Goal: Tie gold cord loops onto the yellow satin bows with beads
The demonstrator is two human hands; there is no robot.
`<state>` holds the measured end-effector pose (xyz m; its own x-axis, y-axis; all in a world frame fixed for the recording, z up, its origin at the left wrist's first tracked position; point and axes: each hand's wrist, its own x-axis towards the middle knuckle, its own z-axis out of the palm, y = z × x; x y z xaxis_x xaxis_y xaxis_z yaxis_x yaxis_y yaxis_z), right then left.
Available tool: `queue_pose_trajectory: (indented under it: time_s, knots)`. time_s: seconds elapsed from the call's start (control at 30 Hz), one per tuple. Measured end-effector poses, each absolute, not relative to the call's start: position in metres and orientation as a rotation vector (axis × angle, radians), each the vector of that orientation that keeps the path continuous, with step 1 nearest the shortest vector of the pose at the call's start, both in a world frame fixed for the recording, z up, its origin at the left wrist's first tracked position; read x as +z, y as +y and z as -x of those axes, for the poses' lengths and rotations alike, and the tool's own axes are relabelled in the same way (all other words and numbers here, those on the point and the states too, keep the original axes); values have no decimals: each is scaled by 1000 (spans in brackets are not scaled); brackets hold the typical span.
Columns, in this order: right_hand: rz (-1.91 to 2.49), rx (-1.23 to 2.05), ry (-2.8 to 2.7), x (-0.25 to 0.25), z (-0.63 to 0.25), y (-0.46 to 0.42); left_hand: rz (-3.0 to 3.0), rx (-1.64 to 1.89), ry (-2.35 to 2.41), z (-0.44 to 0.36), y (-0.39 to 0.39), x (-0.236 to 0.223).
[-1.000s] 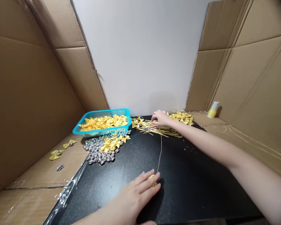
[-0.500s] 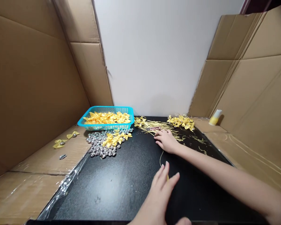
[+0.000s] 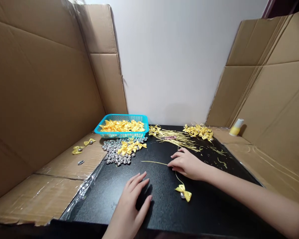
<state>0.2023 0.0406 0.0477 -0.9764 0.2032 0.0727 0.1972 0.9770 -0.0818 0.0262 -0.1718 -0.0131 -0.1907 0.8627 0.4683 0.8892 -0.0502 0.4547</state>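
Note:
A yellow bow (image 3: 186,193) with a silver bead lies on the black tabletop near its front. From that bow a thin cord runs up under my right hand (image 3: 185,164), which is closed with its fingertips together. A straight piece of yellow cord (image 3: 153,162) sticks out to the left from those fingertips. My left hand (image 3: 134,199) hovers or rests low over the table, left of the bow, fingers spread and holding nothing. Beyond my right hand lies a bundle of yellow cords (image 3: 180,139) with small pink-handled scissors or snips (image 3: 169,137) on top.
A turquoise basket (image 3: 96,130) of yellow bows stands at the back left. Silver beads (image 3: 112,154) and several loose bows (image 3: 128,148) lie before it. Beaded bows (image 3: 200,131) are heaped at the back right. A thread cone (image 3: 236,127) stands on cardboard at the right.
My left hand has let go of the bow and moved left, leaving it uncovered. My right hand has come back from the cord bundle toward me, bringing a cord.

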Motion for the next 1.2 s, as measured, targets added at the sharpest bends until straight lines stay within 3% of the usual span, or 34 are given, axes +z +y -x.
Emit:
queue_pose_trajectory:
  time_s: [0.2,0.53,1.2]
  knots:
    - [434,-268,-3133,56,-167,31,1893,-901,-2233,-23,-165,-16]
    - [360,-594,-3156,41,-133,11,1868,-1019,-2251,-27,-168,-14]
    - [273,-657,-3426,59,-97,14,1782,-1060,-2262,-32,-168,-14]
